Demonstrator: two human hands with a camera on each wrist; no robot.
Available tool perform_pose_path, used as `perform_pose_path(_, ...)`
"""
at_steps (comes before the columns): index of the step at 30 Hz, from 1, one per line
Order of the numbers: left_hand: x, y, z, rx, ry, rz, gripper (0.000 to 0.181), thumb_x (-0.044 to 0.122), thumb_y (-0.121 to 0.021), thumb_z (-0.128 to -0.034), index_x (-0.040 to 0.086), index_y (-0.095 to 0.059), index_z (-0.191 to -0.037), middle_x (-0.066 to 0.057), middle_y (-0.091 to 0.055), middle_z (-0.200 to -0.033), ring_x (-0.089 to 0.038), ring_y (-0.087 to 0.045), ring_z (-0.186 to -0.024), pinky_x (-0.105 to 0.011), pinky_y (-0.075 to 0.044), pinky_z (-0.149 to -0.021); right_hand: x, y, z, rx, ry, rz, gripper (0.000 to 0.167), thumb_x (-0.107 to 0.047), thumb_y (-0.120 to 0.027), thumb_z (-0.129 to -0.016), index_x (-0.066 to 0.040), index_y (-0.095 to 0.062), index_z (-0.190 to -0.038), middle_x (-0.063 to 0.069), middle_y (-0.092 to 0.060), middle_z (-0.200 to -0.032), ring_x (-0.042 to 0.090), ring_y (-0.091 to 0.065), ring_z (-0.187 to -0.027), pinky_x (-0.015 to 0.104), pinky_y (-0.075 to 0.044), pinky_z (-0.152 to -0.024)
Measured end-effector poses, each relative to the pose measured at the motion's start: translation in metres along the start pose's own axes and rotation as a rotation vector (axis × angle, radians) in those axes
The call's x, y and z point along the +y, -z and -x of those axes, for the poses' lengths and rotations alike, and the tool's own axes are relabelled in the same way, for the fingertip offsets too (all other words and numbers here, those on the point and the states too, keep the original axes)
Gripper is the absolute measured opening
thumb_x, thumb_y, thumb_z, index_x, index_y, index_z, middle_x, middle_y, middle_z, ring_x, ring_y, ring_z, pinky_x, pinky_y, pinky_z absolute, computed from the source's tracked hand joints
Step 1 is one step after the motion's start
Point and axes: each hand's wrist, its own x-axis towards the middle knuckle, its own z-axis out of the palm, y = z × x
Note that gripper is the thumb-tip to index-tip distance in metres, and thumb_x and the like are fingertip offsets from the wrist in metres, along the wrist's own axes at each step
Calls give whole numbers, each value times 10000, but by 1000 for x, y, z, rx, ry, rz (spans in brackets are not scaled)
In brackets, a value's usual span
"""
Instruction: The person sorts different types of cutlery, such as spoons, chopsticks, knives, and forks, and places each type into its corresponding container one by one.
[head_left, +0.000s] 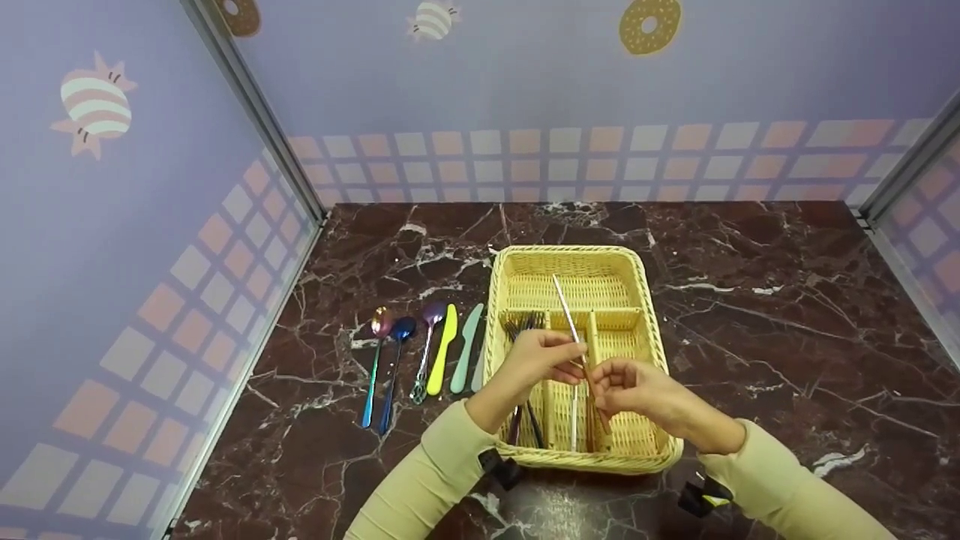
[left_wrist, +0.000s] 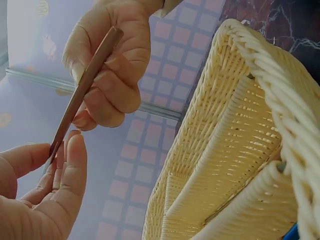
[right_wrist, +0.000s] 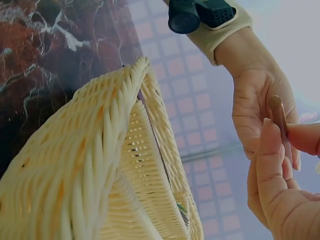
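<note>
Head view: step in hand, as I judge it, is two-handed handling of a slim silver-and-brown stick (head_left: 565,304), likely a chopstick, above the wicker basket (head_left: 562,250). Left hand (head_left: 534,360) pinches near its middle; right hand (head_left: 637,391) pinches the brown end. Stick slants over the middle lower compartment, silver tip away from the person; below lie a pale stick (head_left: 574,420) and a brown one. Forks (head_left: 529,322) in the left compartment; three spoons (head_left: 403,328), a yellow knife (head_left: 442,352) and a mint knife (head_left: 465,352) on the bench (head_left: 787,330) beside. Next move probably calls for one grip to loosen while the other steadies. Forearms converge from both sides, wrists low over the near rim. Left wrist view: left thumb opposes straightish fingers; right fingers curl beneath the brown shaft. Right wrist view: right thumb and fingertips meet on the brown shaft; left palm faces it. Single stick or pair: cannot tell.
</note>
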Motion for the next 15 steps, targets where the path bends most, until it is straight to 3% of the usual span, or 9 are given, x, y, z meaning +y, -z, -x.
perform_pose_path(4, 5, 4, -5, 45, -3, -49, 231, 35, -618, -842, -145, -600, -985, -86, -637, -680, -113, -590, -502, -251, -555, -549, -2, 2, 2, 73, 33, 34, 355, 3, -587, -800, 54, -454, -1126, 38, -557, -959, 112, -570, -849, 271, -507, -806)
perform_pose_path(8, 7, 6, -18, 114, 31, -253, 220, 33, -634, -826, -105, -620, -997, -184, -658, -788, -109, -561, -463, -241, -545, -511, -4, 9, 6, 180, 81, 56, 393, -13, -577, -835, 63, -419, -1186, 42, -550, -1021, 123, -566, -925, 270, -490, -870)
perform_pose_path(10, 6, 3, -25, 120, 92, -375, 249, 4, -627, -819, -96, -601, -1045, -210, -656, -802, -118, -547, -436, -251, -544, -496, -4, 13, 7, 205, 92, 61, 388, -12, -579, -838, 57, -422, -1186, 36, -552, -1019, 127, -567, -935, 263, -492, -867)
perform_pose_path(12, 2, 0, -31, 98, 156, -487, 38, -41, -607, -808, -65, -620, -834, -175, -641, -679, -131, -534, -403, -316, -559, -526, -4, 16, 8, 208, 90, 60, 423, -6, -576, -839, 76, -393, -1211, 36, -548, -1020, 129, -572, -938, 266, -497, -865)
perform_pose_path(15, -6, -6, -41, 84, 248, -636, 79, -87, -595, -780, -47, -586, -713, -160, -615, -592, -149, -514, -366, -350, -562, -552, -2, 20, 10, 192, 77, 53, 541, -7, -563, -844, 111, -287, -1294, 55, -532, -1041, 142, -580, -948, 270, -499, -867)
